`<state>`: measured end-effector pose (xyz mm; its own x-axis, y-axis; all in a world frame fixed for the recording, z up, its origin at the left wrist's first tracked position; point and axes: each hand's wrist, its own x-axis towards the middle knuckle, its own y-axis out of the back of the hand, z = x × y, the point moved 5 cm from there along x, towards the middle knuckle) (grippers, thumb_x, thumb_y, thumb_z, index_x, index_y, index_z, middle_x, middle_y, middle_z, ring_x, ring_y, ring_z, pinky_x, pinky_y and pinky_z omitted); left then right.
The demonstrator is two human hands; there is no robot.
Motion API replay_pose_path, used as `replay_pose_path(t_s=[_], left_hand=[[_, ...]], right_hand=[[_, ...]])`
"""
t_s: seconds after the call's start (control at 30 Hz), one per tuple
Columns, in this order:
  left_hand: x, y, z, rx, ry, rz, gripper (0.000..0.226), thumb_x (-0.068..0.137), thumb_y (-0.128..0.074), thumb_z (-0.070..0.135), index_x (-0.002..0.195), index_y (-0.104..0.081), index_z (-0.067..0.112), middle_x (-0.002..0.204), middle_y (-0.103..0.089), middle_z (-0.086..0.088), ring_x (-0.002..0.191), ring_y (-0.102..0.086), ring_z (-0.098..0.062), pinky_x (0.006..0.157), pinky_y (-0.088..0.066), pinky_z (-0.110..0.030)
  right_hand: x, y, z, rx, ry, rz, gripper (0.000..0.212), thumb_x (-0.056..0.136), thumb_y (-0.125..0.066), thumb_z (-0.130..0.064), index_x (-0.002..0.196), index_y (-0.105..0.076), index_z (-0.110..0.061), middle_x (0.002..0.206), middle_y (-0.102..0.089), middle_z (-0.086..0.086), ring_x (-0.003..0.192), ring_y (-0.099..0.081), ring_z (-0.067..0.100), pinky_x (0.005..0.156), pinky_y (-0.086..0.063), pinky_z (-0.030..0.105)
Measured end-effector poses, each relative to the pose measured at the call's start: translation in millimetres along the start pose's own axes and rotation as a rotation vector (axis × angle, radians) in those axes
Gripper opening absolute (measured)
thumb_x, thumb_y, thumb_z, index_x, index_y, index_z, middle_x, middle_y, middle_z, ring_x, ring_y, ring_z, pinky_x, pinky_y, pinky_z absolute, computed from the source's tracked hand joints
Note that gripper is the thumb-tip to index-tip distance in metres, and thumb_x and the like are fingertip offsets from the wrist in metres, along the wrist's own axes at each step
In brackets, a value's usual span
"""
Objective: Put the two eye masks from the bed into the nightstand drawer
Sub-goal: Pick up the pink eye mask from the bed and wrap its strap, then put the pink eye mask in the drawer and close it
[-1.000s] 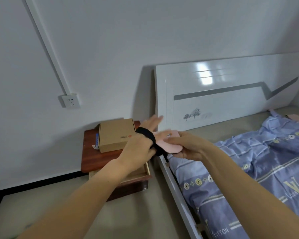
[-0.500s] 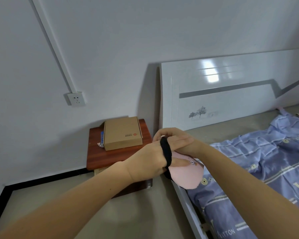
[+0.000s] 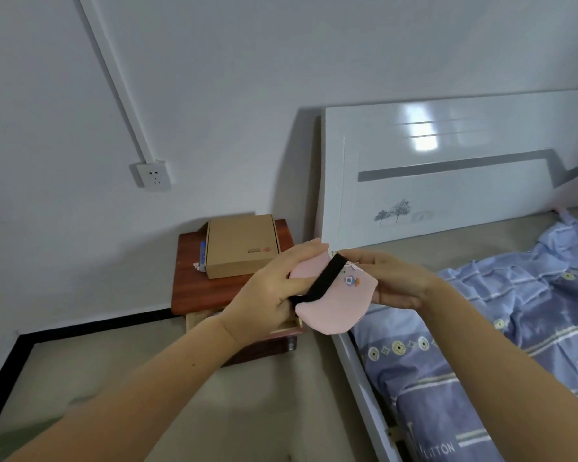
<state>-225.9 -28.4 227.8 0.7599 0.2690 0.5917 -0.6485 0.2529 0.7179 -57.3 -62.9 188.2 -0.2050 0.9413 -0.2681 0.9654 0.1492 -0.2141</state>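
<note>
1. We see both hands up in mid-frame, holding one pink eye mask (image 3: 334,303) between them, above the gap between nightstand and bed edge.
2. Left hand (image 3: 264,296): grip clenched on the mask's left end, thumb on top, fingers curled under; the end of the black strap (image 3: 326,278) runs into that fist.
3. Right hand (image 3: 394,281): fingers flat behind/under the mask's right end, thumb along the top edge near the strap's upper end, so it's grasping the mask too.
4. Strap lies diagonally across the pink face, upper right to lower left. Small cartoon print beside it on the right half.
5. Nightstand (image 3: 197,288), reddish-brown, sits left of the bed against the far wall. Its drawer (image 3: 197,320) is pulled open toward us; only a pale front strip shows, rest hidden by the left wrist. Contents: can't tell.
6. Cardboard box (image 3: 241,248) lies flat on the nightstand top, a small blue item just beside its left edge.
7. White headboard (image 3: 447,181) stands right of the nightstand; blue patterned sheet (image 3: 481,345) covers the bed on the near right.
8. Second mask: we can't make it out for sure.
9. Wall socket (image 3: 152,175) on the far wall, upper left.
</note>
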Motion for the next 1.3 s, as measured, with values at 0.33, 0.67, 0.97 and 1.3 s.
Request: replay_pose_path(t_s=[0.33,0.67,0.97,1.3], left_hand=[[-43.7,-25.3,-70.2,-0.401,0.732,0.147,0.03,0.092,-0.044,-0.001,0.113,-0.063,0.006,0.136,-0.051,-0.012,0.13,-0.046,-0.026,0.104,-0.042,-0.019],[-181.2,-131.5,-139.9,-0.914,1.716,0.206,0.008,0.093,-0.052,0.008,0.089,-0.059,0.007,0.082,-0.06,-0.014,0.058,-0.058,-0.02,0.042,-0.051,-0.02],[-235.4,-192.1,-310.5,-0.694,1.881,0.015,0.013,0.09,-0.055,0.005,0.077,-0.061,0.004,0.083,-0.061,-0.017,0.068,-0.061,-0.032,0.061,-0.056,-0.039],[-278.6,-318.2,-444.9,-0.439,1.996,-0.26,0.033,0.099,-0.034,0.014,0.119,-0.053,-0.005,0.127,-0.056,-0.024,0.116,-0.053,-0.035,0.099,-0.042,-0.037]], right_hand=[[50.3,-4.1,34.6,-0.163,-0.102,0.143,0.016,0.092,-0.053,-0.012,0.104,-0.063,-0.015,0.099,-0.068,0.01,0.089,-0.065,0.02,0.079,-0.054,0.034],[116.4,-1.2,197.2,-0.198,-0.519,0.292,0.01,0.09,-0.057,-0.016,0.098,-0.063,-0.02,0.095,-0.067,0.005,0.084,-0.066,0.019,0.061,-0.055,0.025],[263.3,33.9,292.3,-0.502,-0.757,0.365,0.021,0.089,-0.057,-0.023,0.095,-0.064,-0.003,0.071,-0.057,0.004,0.061,-0.051,0.016,0.053,-0.042,0.024],[371.6,105.8,396.8,-0.669,-0.77,0.568,0.011,0.092,-0.048,-0.019,0.094,-0.057,-0.014,0.088,-0.068,0.009,0.072,-0.064,0.021,0.073,-0.053,0.034]])
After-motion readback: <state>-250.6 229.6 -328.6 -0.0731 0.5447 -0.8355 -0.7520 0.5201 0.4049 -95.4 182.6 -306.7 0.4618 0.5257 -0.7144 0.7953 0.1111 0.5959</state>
